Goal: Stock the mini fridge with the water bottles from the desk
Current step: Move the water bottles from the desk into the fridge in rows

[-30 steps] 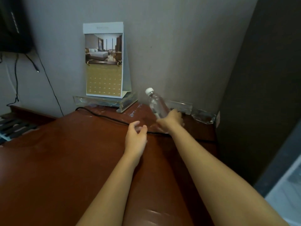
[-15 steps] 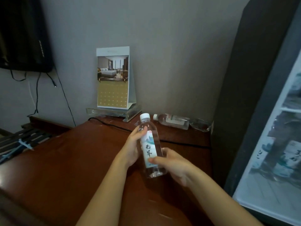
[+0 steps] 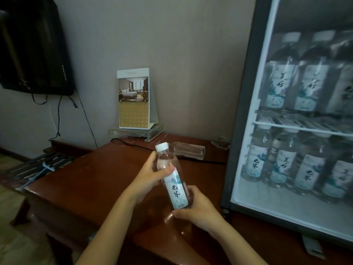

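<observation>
Both hands are holding the bottle (image 3: 172, 181) above the desk (image 3: 91, 178), just left of the fridge (image 3: 246, 92). Left hand (image 3: 147, 180) is curling round the shoulder, right hand (image 3: 197, 207) is wrapping the base. It's looking full, thin-walled, probably slick, so gripping the labelled mid-body seems safest. Versus 0.5 s ago: same two-handed hold, bottle tilting more, view swinging onto the fridge shelves. A spare bottle (image 3: 188, 150) is lying behind.

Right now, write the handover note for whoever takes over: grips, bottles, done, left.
Left grip holds the water bottle near its shoulder; right grip holds its base, above the desk.
Second bottle lies on its side on the desk by the wall.
Done: mini fridge shelves already hold bottles.
Left: shelve the held bottle, then the lying one.
</observation>
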The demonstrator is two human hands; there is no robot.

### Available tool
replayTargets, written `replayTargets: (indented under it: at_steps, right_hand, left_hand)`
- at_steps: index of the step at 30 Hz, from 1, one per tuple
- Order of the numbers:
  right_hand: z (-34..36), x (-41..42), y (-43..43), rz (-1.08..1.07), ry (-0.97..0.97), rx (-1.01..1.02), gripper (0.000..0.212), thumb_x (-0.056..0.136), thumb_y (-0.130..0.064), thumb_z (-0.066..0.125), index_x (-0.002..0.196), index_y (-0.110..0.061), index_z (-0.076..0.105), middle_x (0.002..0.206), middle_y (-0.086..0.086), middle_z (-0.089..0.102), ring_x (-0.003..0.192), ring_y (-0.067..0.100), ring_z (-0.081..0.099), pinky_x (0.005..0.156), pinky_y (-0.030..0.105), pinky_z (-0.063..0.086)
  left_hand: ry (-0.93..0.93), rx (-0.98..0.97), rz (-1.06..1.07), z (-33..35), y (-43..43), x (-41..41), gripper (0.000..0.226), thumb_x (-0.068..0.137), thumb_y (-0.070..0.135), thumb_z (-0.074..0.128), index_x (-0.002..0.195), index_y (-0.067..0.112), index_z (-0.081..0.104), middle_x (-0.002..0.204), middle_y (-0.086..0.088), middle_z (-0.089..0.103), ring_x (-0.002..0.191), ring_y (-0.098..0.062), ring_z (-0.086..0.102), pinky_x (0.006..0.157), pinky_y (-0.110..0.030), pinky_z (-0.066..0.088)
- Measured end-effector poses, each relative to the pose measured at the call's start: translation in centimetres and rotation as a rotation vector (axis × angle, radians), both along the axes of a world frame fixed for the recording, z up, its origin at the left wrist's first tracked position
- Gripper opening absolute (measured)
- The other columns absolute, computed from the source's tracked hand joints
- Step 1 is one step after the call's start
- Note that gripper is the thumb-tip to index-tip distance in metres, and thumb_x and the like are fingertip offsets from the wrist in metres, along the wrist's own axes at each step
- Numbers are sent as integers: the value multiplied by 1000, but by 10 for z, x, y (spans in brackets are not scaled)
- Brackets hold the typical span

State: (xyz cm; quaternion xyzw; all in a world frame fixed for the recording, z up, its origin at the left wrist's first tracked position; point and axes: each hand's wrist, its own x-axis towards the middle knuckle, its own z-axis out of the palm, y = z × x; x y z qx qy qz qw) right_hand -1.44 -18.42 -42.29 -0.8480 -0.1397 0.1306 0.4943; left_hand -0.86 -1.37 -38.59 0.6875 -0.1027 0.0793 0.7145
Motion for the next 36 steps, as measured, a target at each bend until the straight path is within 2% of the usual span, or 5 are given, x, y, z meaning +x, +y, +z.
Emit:
replayTargets:
  at_steps: [12, 19, 26, 31, 36]
  right_hand:
    - [6, -83, -58, 42, -178, 71, 60, 67, -36, 81, 114, -29, 44, 104, -15, 61, 92, -2, 61, 70, 14, 52]
    - [36, -96, -112, -86, -351, 168, 63, 68, -31, 82, 119, -30, 45, 106, -11, 65, 92, -1, 64, 76, 20, 55]
    - [83, -94, -166, -219, -587, 222, 63, 73, -20, 78, 120, -38, 41, 104, -18, 63, 96, -6, 61, 80, 18, 53]
    - [133, -65, -190, -304, -734, 174, 74, 74, -26, 76, 137, -24, 38, 127, -8, 58, 114, 4, 56, 96, 29, 49]
    - [172, -30, -203, -431, -825, 123, 91, 74, -29, 77, 147, -21, 25, 135, 1, 54, 121, 13, 53, 99, 30, 47]
  left_hand:
    - [-75, 307, -103, 36, -62, -78, 31, 84, 21, 63, 112, 32, 56, 101, 3, 70, 95, -12, 67, 69, -27, 55]
    - [-202, 258, -172, 80, -121, -89, 31, 85, 16, 61, 110, 34, 57, 98, 11, 71, 92, -4, 67, 67, -21, 55]
    - [-294, 197, -134, 112, -185, -83, 65, 65, 45, 73, 125, 31, 51, 115, 5, 64, 103, -9, 63, 89, -34, 53]
    - [-284, 166, -199, 147, -231, -66, 45, 81, 28, 67, 122, 24, 49, 112, 6, 64, 98, -4, 64, 84, -25, 53]
    - [-296, 69, -214, 181, -258, -38, 30, 91, 23, 57, 119, 27, 45, 108, 12, 63, 100, -7, 63, 91, -38, 52]
